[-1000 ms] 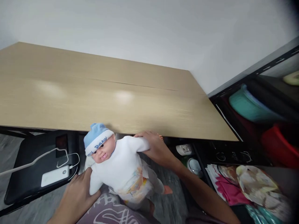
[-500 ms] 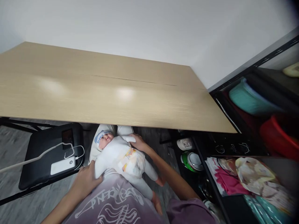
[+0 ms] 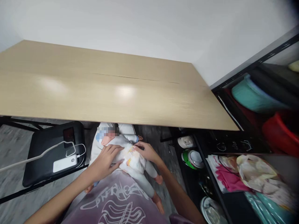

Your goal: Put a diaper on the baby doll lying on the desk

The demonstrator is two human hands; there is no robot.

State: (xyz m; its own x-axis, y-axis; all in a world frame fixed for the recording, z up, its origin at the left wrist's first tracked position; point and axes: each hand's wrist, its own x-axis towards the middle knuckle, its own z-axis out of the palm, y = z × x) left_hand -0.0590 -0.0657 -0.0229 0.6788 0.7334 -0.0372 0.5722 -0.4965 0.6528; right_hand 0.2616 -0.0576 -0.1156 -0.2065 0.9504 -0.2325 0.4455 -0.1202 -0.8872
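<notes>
A baby doll (image 3: 119,141) in a white outfit lies on its back across my lap, its head toward the table edge; its cap and face are blurred out. Around its hips is a white diaper (image 3: 136,163) with an orange and yellow printed front. My left hand (image 3: 106,158) rests over the doll's chest and belly, thumb apart from the fingers, palm down. At the diaper's upper edge, my right hand (image 3: 147,151) has its fingertips and thumb brought together on the waistband. The doll's bare feet (image 3: 158,202) stick out toward my right leg.
A wooden table (image 3: 105,96) spans the space before me. On the left, a black stool (image 3: 44,155) carries a white power bank (image 3: 64,164) with cables. At right, a black shelf (image 3: 217,186) holds a pink cloth (image 3: 230,179), plastic bags, and a teal basin (image 3: 254,93).
My left hand has moved from the doll's side onto its belly. My right hand has shifted from the doll's arm to the diaper's waist, and the doll's arms now lie outward.
</notes>
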